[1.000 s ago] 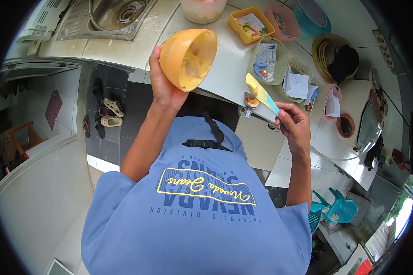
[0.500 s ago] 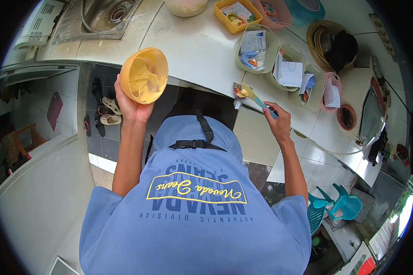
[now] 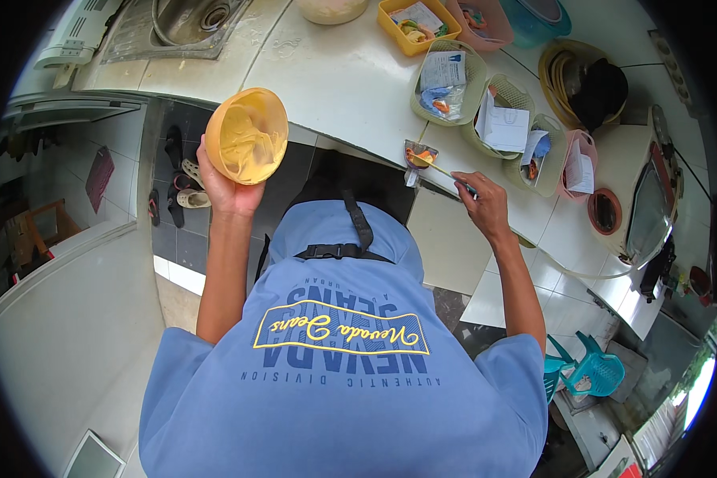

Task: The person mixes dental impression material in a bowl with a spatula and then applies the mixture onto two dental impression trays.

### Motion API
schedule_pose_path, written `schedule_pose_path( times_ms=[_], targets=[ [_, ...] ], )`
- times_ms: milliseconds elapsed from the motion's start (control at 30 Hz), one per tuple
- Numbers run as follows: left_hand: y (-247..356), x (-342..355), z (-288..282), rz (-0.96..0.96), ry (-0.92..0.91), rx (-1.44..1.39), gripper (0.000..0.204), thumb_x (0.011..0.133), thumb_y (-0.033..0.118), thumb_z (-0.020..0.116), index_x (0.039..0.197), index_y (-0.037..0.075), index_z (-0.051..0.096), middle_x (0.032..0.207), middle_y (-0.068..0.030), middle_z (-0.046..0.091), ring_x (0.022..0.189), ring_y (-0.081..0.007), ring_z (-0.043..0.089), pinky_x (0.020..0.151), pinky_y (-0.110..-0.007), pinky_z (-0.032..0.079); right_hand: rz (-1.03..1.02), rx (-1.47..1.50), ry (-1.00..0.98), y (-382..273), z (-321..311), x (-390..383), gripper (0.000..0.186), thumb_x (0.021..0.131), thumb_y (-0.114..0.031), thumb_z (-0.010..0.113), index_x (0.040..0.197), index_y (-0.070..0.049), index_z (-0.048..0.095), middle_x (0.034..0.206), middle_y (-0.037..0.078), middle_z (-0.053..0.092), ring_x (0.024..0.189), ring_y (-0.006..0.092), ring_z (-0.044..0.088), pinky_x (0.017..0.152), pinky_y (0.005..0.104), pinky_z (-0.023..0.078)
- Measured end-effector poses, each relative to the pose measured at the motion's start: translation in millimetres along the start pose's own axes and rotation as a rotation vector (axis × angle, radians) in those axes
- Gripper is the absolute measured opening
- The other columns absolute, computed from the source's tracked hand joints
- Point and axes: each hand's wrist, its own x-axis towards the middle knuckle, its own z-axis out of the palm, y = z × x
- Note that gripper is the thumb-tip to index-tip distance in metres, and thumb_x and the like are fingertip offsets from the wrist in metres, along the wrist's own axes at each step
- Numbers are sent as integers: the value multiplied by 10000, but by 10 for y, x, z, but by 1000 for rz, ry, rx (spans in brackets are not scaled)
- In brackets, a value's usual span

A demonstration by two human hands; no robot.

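My left hand is wrapped round the underside of an orange bowl, which tilts so its inside shows. Thick yellow cream coats the inside. In my right hand is a spatula with a bluish handle, seen nearly edge-on. Its far end reaches a small clear packet or cup with orange and dark contents at the counter's front edge. Whether the spatula touches it, I cannot tell.
Along the white counter stand a yellow basket, green baskets with packets and papers, and a pink basket. A sink lies at the far left. Shoes rest on the dark floor below.
The spatula has turned from showing its broad face to nearly edge-on, still by the small packet. The bowl has shifted slightly left and down.
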Motion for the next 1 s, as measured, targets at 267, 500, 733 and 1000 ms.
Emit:
schedule_pose_path(
  times_ms=[267, 500, 733, 1000],
  targets=[
    [-64, -20, -61, -30, -27, -36, 451, 926, 344, 467, 1281, 68, 503, 1254, -87, 562, 1159, -255, 540, 1009, -442, 446, -38, 38, 58, 73, 34, -7, 156, 845, -122, 660, 992, -84, 697, 870, 85, 687, 616, 215, 634, 574, 315, 499],
    [-119, 83, -193, -164, -103, -190, 486, 934, 405, 485, 1301, 87, 495, 1289, -94, 546, 1188, -270, 523, 1039, -460, 415, 196, 261, 61, -109, -87, -16, 186, 855, -118, 655, 1019, -36, 685, 809, 81, 693, 650, 147, 634, 606, 254, 488],
    [-516, 188, -39, -382, -128, -233, 516, 942, 426, 464, 1331, 88, 466, 1356, -121, 477, 1256, -326, 450, 1072, -524, 357, 328, 651, -20, -1096, -357, 256, 230, 887, -90, 606, 1086, 18, 651, 822, 53, 693, 738, 105, 649, 638, 228, 490],
    [-970, 301, 134, -672, -156, -313, 568, 919, 452, 448, 1366, 103, 413, 1350, -143, 455, 1247, -332, 449, 1034, -532, 390, 269, 397, -64, -1746, -246, 618, 356, 958, -258, 527, 1198, -2, 586, 897, 170, 696, 788, 206, 696, 658, 317, 528]
  ],
)
